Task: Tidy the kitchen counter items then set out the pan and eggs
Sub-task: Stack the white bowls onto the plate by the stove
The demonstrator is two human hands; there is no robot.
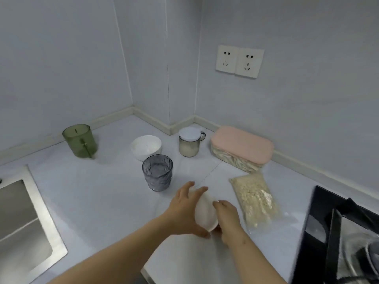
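Nearest in, both forearms reached out over the pale counter (102, 201), meeting on a small white dish (205, 213). The dish was tipped up on its edge and showed as a narrow oval. Its long axis ran almost six to twelve o'clock, the far end leaning a touch toward eleven. Which way its hollow faced could not be told through the blur.

The left hand (183, 209) gripped it from nine o'clock, fingers spread and curled over the far rim, thumb tucked under the near end. The right hand (227, 218) clasped it from three o'clock, fingers bent against its side.

Out at nine o'clock sat the steel sink (47, 222), and at three o'clock the black stove (320, 222) with blurred dark metal on it. Just beyond the right hand, at two o'clock, a clear bag of oats (256, 201) lay flat, its length running away from the camera.

Further out, a grey ribbed glass (157, 172) stood upright at ten o'clock. A white bowl (146, 147) sat just behind it. A green cup (80, 140) stood well off toward ten, near the wall.

At twelve stood a jar (189, 144) with a white lid, and at one a clear box (242, 148) under a pink lid, its near end close to the bag. High on the wall above were two sockets (239, 61).
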